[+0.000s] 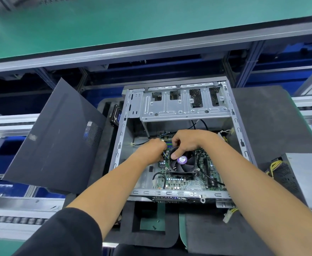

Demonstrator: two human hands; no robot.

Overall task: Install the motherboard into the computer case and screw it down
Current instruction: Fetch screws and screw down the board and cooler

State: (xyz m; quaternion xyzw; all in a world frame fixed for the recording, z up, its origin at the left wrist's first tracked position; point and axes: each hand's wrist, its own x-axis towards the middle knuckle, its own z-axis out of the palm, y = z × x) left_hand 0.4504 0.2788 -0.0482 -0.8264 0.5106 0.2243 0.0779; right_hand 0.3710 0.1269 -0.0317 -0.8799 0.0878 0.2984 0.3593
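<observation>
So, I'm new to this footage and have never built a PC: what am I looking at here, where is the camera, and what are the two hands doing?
The one picture comes from a camera worn on a person's head, looking down at their bare arms. An open computer case lies on dark foam pads. Inside it sits the green motherboard with a black cooler fan on top. The right hand grips the fan, thumb on its face. The left hand is curled beside the fan; what it pinches is too small to tell. The case's side panel leans at the left, and a grey power supply lies at the right.
</observation>
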